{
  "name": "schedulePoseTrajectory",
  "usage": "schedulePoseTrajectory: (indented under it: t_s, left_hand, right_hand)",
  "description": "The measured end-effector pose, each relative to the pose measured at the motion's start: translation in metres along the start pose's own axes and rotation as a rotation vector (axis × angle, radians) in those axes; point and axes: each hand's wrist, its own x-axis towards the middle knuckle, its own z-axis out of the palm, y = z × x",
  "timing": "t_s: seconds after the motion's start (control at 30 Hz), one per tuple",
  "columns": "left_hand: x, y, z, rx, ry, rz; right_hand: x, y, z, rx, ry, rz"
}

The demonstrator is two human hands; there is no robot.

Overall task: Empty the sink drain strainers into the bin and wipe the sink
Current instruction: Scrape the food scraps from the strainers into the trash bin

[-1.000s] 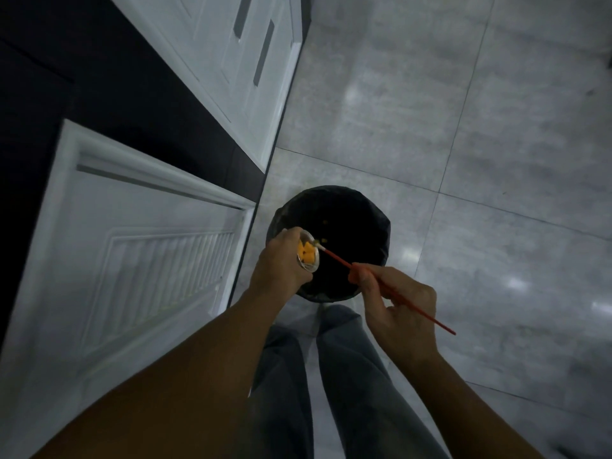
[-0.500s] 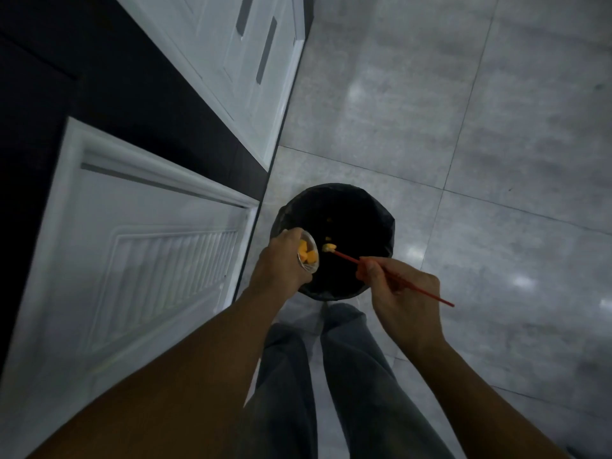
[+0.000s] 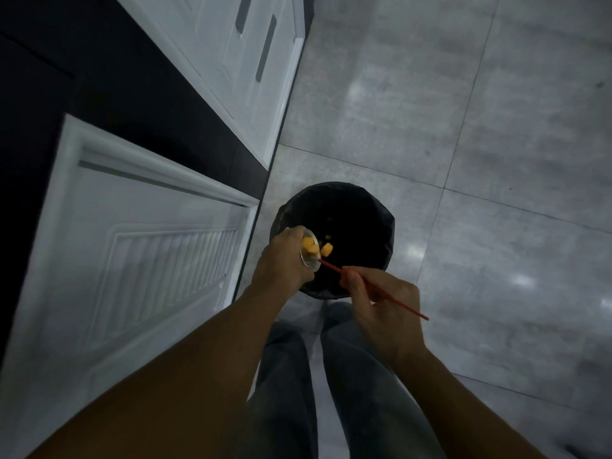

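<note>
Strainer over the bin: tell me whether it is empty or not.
Not empty: a yellow food piece sits in the strainer, which the left hand holds tipped over the black bin.

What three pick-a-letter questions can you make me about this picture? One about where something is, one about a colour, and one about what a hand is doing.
1. Where is the strainer?
A. over the bin
B. under the bin
C. behind the bin

2. What colour is the stick?
A. blue
B. red
C. green

3. What is the right hand doing?
A. hanging empty
B. lying flat and open
C. pinching the stick

Answers:
1 A: the left hand holds the strainer above the bin's dark opening, near its left rim.
2 B: the thin stick shows red against the grey floor.
3 C: the fingers are curled round the stick, whose tip reaches the strainer.
</note>
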Motion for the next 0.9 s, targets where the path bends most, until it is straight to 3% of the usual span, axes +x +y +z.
schedulePoseTrajectory:
  t_s: [0.23, 0.47, 0.77, 0.9]
  left_hand:
    - [-0.001, -0.005, 0.003, 0.050, 0.001, -0.045]
    - [-0.001, 0.000, 0.014, 0.033, 0.019, -0.024]
    - [-0.008, -0.007, 0.009, -0.037, 0.041, -0.069]
    - [-0.028, -0.003, -0.005, -0.146, 0.065, -0.087]
  right_hand:
    - [-0.007, 0.014, -0.013, -0.049, 0.062, -0.027]
    - [0.002, 0.007, 0.004, 0.003, -0.051, -0.048]
    - [0.007, 0.011, -0.018, 0.150, 0.100, 0.085]
    - [0.006, -0.015, -0.029, 0.223, 0.101, 0.047]
